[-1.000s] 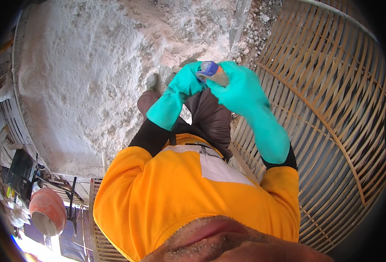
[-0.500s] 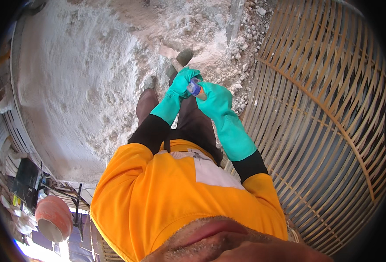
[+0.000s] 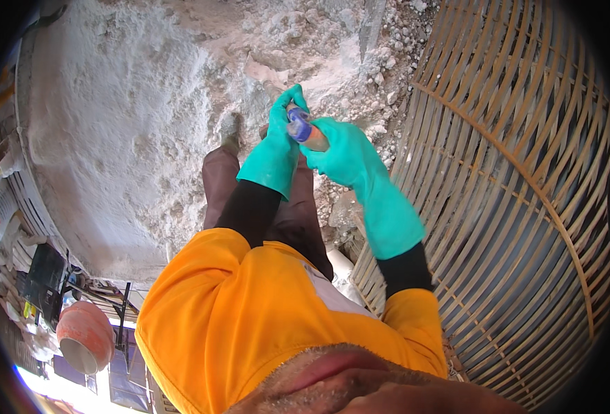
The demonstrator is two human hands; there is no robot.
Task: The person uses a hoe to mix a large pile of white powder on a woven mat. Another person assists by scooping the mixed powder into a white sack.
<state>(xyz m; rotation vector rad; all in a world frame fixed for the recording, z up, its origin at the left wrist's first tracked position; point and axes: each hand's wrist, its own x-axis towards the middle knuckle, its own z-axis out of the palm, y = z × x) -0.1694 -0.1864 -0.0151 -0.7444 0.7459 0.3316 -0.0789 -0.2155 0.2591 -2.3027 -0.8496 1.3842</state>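
Observation:
Both of my hands wear long green rubber gloves and are on one tool handle (image 3: 299,125), a rod with blue and orange wrapping at its near end. Curled round the rod close to that end is my right hand (image 3: 338,148). My left hand (image 3: 277,138) is just ahead and to the left, wrapped round the rod with its fingertips pointing away from me. The tool's far end is hidden behind my left glove, so its kind does not show. Beyond my hands lies white powder (image 3: 181,103) with loose lumps.
A large barrel-shaped cage of rusty slats (image 3: 505,159) rises close on my right. Whitish rubble (image 3: 381,76) lies along its foot. To the lower left are an orange-red drum (image 3: 86,331) and a dark panel (image 3: 43,276). My boot (image 3: 230,127) stands in the powder.
The tool's wrapped end now shows more between my gloves. My right hand and forearm have shifted slightly right; my left forearm has swung to the right and its fingers have straightened somewhat. My legs have shifted.

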